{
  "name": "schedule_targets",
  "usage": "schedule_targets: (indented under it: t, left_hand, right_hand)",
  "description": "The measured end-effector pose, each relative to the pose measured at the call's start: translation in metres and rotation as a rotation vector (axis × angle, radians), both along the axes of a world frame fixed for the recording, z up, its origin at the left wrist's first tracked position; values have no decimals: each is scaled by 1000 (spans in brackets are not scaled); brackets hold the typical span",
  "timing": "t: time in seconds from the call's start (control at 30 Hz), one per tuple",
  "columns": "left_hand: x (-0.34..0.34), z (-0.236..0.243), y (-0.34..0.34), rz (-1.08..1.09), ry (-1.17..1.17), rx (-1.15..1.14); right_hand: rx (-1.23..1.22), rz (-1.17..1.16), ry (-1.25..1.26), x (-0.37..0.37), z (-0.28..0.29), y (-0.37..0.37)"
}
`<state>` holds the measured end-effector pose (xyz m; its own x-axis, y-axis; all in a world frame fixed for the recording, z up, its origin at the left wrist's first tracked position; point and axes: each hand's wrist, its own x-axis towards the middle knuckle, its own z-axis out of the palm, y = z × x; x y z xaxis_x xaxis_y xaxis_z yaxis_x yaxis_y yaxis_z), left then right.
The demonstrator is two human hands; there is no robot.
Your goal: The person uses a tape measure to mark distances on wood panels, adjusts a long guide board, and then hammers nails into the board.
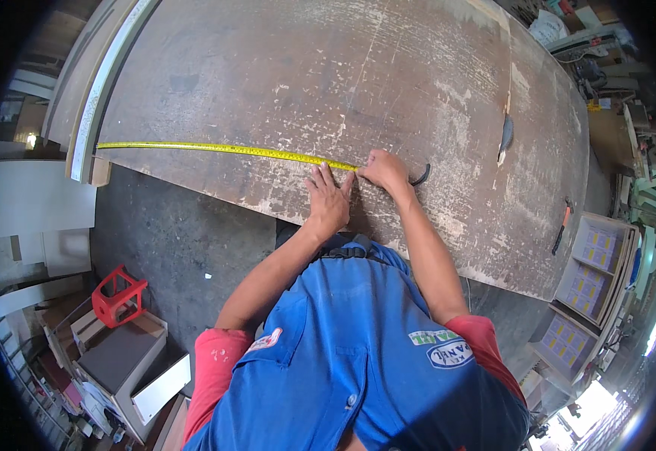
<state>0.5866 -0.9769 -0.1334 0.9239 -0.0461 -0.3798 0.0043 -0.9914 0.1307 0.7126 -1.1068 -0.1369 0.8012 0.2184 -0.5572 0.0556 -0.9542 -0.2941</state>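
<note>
A yellow tape measure blade (223, 149) lies stretched across a large worn brown board (328, 75), running from the board's left edge to my hands. My left hand (328, 199) lies flat on the board with fingers spread, its fingertips at the tape's near end. Just to the right, my right hand (384, 170) is closed over the tape's end, with a dark curved piece (420, 177) sticking out from it, likely the tape's case or strap. What exactly sits inside the fist is hidden.
A saw blade (505, 135) pokes up through a slot in the board at the right. A red-handled tool (561, 225) lies near the right edge. White panels (87, 98) lean at the left edge. A red stool (119, 295) and a small cabinet (129, 368) stand on the floor.
</note>
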Motion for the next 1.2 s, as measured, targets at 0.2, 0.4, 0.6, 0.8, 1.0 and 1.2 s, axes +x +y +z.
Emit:
schedule_targets:
  t: [0.2,0.4,0.6,0.8,1.0,1.2]
  left_hand:
    - [-4,-10,1,7,-51,1]
    - [-5,-19,0,14,-102,24]
    - [-5,-22,1,34,-115,11]
    - [-3,-18,1,36,-78,18]
    - [2,-11,4,54,-24,-17]
    - [4,-9,9,56,-56,7]
  right_hand:
    - [1,-6,-29,0,-5,0]
    - [2,-1,-24,1,-6,0]
    - [7,-3,-27,1,-9,-1]
    - [9,11,-38,1,-8,-1]
    - [11,4,-32,0,-10,-2]
    - [5,7,-36,1,-7,-1]
